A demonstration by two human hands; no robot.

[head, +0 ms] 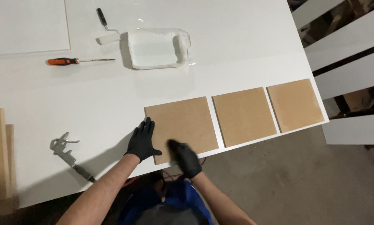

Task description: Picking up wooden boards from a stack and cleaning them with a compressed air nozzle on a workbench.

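In the head view, the left hand in a black glove (143,141) lies flat with its fingers spread on the left edge of a square brown fibreboard panel (181,128), half on the panel and half on the white table (91,108). It presses and does not grip. The right hand in a black glove (186,158) is at the near edge of the same panel, where the panel meets the table edge; it is blurred, so I cannot tell if it grasps the edge or only rests there.

The panel lies flat near the front edge of the table. To its right lie a second brown square panel (244,116) and a third brown square panel (295,104) — one row, with narrow gaps between them.

Further back stands a white paint tray (157,48), and just beside it a small paint roller with black handle (105,29). Left of the tray lies a screwdriver with orange handle (78,61). A white painted board (31,26) lies in the far left corner. Near the left hand — but well apart from it — a grey metal air blow gun (66,149) rests on the table.
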